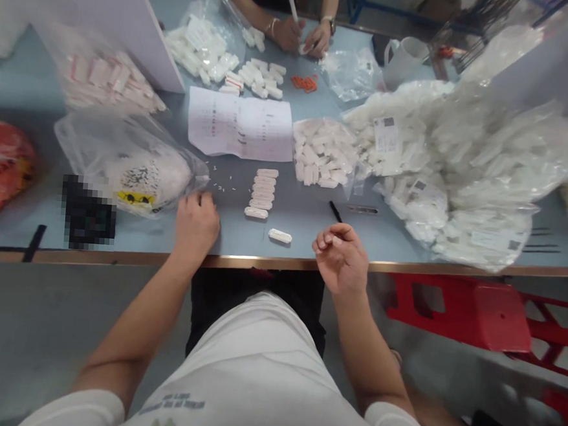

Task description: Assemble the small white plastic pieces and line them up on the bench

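Note:
My left hand [198,223] rests near the table's front edge, back up, fingers curled down beside a clear plastic bag [145,171]. Its fingertips are hidden, and so is anything they might hold. Tiny white pieces [222,186] lie scattered just beyond it. My right hand [343,259] hovers at the edge with its palm turned up. Its fingers are loosely bent and somewhat apart, and I see nothing in them. Between the hands sits one white oblong plastic piece [280,236]. A column of several similar pieces [263,189] lies behind it.
A black pen [335,211] and a slim clear item [362,209] lie beyond my right hand. Bags of white parts [482,220] crowd the right. A printed sheet [241,125] lies centrally. Across the table, another person's hands [303,36] work. Red stools [500,316] stand below right.

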Action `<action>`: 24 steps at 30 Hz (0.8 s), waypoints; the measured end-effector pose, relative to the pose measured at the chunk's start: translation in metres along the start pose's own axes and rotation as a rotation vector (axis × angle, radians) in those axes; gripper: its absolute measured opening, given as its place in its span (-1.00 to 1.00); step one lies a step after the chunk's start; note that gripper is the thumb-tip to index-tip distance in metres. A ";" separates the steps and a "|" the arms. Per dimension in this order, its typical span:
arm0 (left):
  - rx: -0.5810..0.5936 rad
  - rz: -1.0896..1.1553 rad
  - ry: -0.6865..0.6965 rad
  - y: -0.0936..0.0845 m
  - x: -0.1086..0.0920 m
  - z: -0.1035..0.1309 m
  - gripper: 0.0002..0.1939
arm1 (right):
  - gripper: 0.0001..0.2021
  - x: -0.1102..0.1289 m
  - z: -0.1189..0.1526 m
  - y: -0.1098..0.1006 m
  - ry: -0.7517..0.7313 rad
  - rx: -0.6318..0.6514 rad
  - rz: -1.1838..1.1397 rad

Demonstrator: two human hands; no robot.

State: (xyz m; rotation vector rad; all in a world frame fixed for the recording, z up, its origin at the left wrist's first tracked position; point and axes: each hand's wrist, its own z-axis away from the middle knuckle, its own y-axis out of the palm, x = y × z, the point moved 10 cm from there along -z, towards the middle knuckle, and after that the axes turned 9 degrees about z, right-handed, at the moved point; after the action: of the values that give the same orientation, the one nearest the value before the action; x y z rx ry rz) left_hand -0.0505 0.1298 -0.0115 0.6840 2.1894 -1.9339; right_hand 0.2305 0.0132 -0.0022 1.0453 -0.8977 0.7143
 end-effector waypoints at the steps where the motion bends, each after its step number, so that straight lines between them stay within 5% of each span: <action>1: 0.010 -0.029 0.005 0.001 0.004 -0.002 -0.61 | -0.85 0.000 -0.001 -0.004 -0.009 -0.009 0.009; 8: 0.010 -0.003 0.017 0.005 0.027 -0.035 -0.42 | -0.86 -0.006 -0.017 -0.033 -0.102 -0.077 0.202; 14: 0.081 0.046 0.074 0.016 0.036 -0.079 -0.32 | -0.79 -0.035 -0.031 -0.064 -0.110 -0.189 0.451; 19: 0.186 0.049 0.099 0.021 0.029 -0.079 -0.41 | -0.76 -0.044 -0.035 -0.072 -0.137 -0.194 0.524; 24: 0.146 0.099 0.102 0.020 0.026 -0.077 -0.38 | -0.77 -0.046 -0.036 -0.074 -0.136 -0.177 0.556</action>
State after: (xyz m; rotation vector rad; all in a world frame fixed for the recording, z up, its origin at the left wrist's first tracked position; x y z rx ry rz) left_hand -0.0506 0.2123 -0.0274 0.9152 2.0410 -2.0655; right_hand 0.2817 0.0173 -0.0813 0.6913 -1.3682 1.0090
